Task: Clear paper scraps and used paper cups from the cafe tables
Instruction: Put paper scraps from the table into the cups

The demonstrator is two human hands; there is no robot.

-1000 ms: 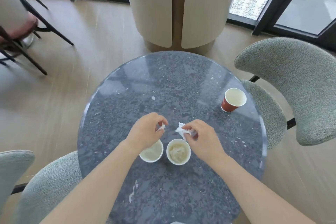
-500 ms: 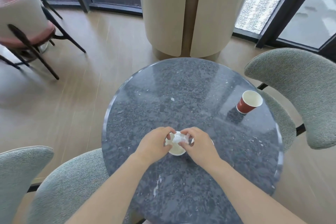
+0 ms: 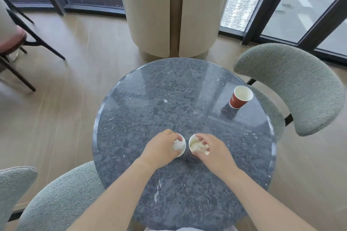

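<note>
2 hands work at 2 small paper cups on a round, dark grey speckled stone table (image 3: 169, 84).

The print on the red paper cup with a white inside (image 3: 238, 100), upright near the table's right edge, is too small to read. The glossy table stands on a pale wood floor (image 3: 65, 99) among grey-green upholstered chairs (image 3: 293, 84), before a cream column (image 3: 169, 11). The left hand (image 3: 159, 149) pinches a crumpled white paper wad (image 3: 177, 146) at the mouth of the left paper cup (image 3: 182, 149). The right hand (image 3: 216, 153) curls its fingers and thumb over the rim of the right paper cup (image 3: 190, 148), which holds crumpled paper. A tiny white paper scrap (image 3: 165, 101) lies mid-table.
</note>
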